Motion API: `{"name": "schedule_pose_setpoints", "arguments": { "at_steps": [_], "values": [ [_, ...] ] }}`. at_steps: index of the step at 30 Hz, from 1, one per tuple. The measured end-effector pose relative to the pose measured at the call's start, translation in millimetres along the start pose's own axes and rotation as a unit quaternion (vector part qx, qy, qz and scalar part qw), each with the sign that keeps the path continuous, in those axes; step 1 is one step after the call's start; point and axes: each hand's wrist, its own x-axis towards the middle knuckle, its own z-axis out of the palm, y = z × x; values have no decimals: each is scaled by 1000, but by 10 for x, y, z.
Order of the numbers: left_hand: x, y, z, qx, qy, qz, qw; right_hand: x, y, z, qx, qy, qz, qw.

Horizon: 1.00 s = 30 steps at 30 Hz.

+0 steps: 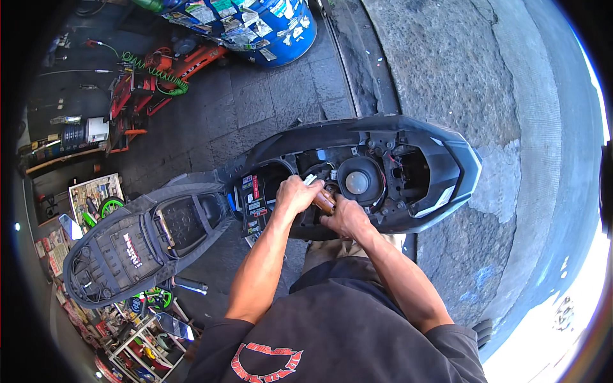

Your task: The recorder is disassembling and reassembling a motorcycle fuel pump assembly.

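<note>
A dark scooter (pixel 300 137) stands crosswise before me, its seat (pixel 121 255) tipped open to the left, underside up. Both of my hands are over the opened body, left of the round fuel cap area (pixel 357 183). My left hand (pixel 295 195) is closed, with a small whitish piece (pixel 311 179) at its fingertips. Closed around the near end of a shiny brown, rounded piece (pixel 324 202) is my right hand (pixel 348 219). The exact kind of either piece is too small to tell. My fingers partly hide the parts beneath.
Stickers cover a panel (pixel 254 201) by the seat hinge. A blue drum (pixel 281 38) stands at the far side, with a red machine (pixel 172 70) and coiled green hose (pixel 169 80) to its left. Shelves of parts (pixel 147 351) lie at lower left; rough pavement (pixel 447 76) is right.
</note>
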Motion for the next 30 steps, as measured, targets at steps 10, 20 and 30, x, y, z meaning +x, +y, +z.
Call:
{"name": "schedule_pose_setpoints", "arguments": {
  "at_steps": [10, 20, 30],
  "values": [
    [-35, 88, -71, -44, -70, -53, 995, -9, 32, -26, 40, 5, -28, 999],
    [-120, 247, -124, 20, -12, -11, 1000, 13, -133, -183, 175, -101, 93, 975],
    [-68, 182, -123, -14, -5, -19, 1000, -382, 68, 303, 222, 173, -30, 959]
  ]
}}
